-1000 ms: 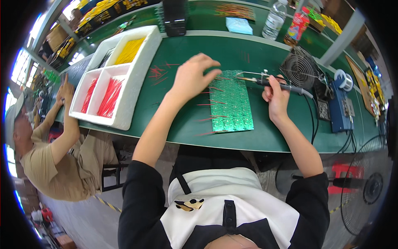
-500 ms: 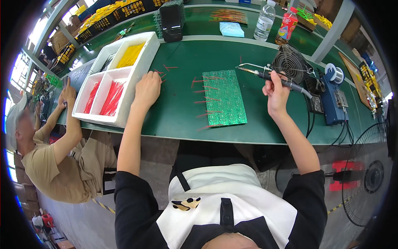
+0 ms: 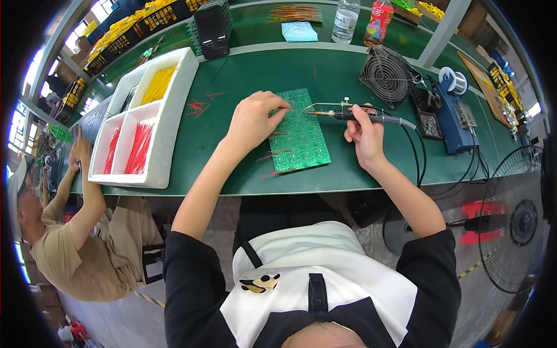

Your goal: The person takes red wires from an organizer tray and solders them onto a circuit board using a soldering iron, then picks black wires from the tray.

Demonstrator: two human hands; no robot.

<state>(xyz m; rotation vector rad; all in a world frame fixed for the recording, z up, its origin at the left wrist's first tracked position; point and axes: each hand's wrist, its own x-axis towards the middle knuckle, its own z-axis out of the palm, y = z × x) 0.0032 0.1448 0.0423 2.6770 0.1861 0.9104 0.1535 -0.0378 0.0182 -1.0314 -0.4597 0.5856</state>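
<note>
My right hand (image 3: 365, 134) grips a soldering iron (image 3: 371, 118) with a thin metal feed tube along it. Its tip points left, over the upper part of a green circuit board (image 3: 307, 139). My left hand (image 3: 258, 120) is over the board's upper left edge, thumb and forefinger pinched on a red wire mostly hidden by the fingers, close to the iron's tip. Several red wires (image 3: 275, 153) stick out from the board's left side. Loose red wires (image 3: 198, 108) lie on the green table between my left hand and a white foam box (image 3: 180, 104).
The foam box holds red wires (image 3: 139, 148) and yellow wires (image 3: 158, 86). Right of the board stand a small black fan (image 3: 386, 75), a blue soldering unit (image 3: 455, 116) and a solder spool (image 3: 455, 80). Two bottles (image 3: 346, 22) stand behind. Another person (image 3: 87, 232) sits at left.
My left hand has moved right from the loose wires beside the foam box to the board. My right hand has brought the iron left and down, its tip now over the board.
</note>
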